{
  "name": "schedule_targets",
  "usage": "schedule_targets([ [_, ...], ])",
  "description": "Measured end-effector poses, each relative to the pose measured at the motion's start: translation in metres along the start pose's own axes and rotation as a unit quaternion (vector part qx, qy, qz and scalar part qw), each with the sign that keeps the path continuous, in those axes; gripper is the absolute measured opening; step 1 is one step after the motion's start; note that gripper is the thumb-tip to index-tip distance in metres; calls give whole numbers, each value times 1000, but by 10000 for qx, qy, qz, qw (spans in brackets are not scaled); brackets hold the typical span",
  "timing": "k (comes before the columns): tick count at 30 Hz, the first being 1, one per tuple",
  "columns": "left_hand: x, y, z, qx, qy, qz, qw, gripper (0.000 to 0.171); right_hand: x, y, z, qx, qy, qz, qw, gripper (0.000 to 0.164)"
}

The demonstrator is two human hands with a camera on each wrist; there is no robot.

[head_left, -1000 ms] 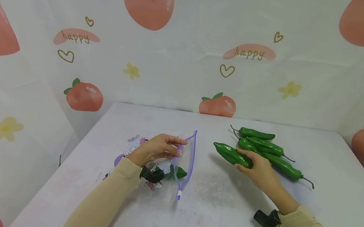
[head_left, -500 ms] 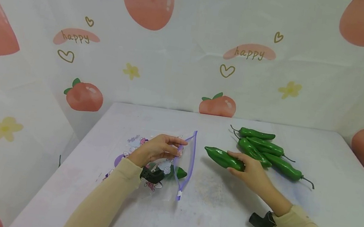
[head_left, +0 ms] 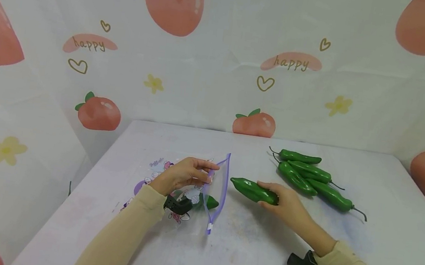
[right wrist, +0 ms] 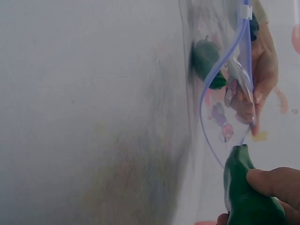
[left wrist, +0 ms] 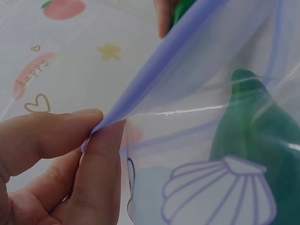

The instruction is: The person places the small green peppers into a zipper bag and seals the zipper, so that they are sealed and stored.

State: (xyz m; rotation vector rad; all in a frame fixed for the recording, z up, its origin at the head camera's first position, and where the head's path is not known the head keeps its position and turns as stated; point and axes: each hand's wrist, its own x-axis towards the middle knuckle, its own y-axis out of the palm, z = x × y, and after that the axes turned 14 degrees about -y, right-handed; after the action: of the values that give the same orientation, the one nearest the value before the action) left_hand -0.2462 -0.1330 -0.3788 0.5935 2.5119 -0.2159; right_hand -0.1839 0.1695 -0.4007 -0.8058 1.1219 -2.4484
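Note:
My left hand (head_left: 186, 173) pinches the purple rim of a clear zip bag (head_left: 225, 184) between thumb and finger, as the left wrist view shows. The bag's mouth gapes toward the right, with a white slider at its near end. Inside lies a green pepper (head_left: 210, 202), its tip near the opening; the rest is partly hidden by the left wrist and bag. My right hand (head_left: 283, 206) grips another green pepper (head_left: 247, 189), raised above the table, its pointed tip just short of the bag's mouth. In the right wrist view, thumb and fingers hold this pepper (right wrist: 248, 201).
Several green peppers with thin stems, such as the long one (head_left: 334, 196), lie in a loose pile at the back right of the white table (head_left: 251, 264). Behind the table hangs a printed cloth (head_left: 214, 60). A black wrist camera (head_left: 302, 262) sits on the right wrist.
My right hand has carried its pepper leftward and slightly nearer to me, away from the pile and up to the bag's mouth. The left hand and bag have stayed practically still.

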Motion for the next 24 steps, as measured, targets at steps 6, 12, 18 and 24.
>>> schedule_targets([
  [6, 0, 1, -1, 6, 28, 20, 10000, 49, 0, 4, 6, 105, -194, 82, 9997, 47],
  [12, 0, 1, -2, 22, 70, 88, 9999, 49, -1, 11, 8, 248, -278, 282, 9989, 48],
  [18, -1, 1, -3, 41, 83, 119, 9999, 49, -1, 16, 10, 383, -237, 443, 9980, 49],
  [24, 1, 0, -1, 33, 99, 158, 9998, 48, 0, 21, 13, 560, -88, 682, 9961, 50],
])
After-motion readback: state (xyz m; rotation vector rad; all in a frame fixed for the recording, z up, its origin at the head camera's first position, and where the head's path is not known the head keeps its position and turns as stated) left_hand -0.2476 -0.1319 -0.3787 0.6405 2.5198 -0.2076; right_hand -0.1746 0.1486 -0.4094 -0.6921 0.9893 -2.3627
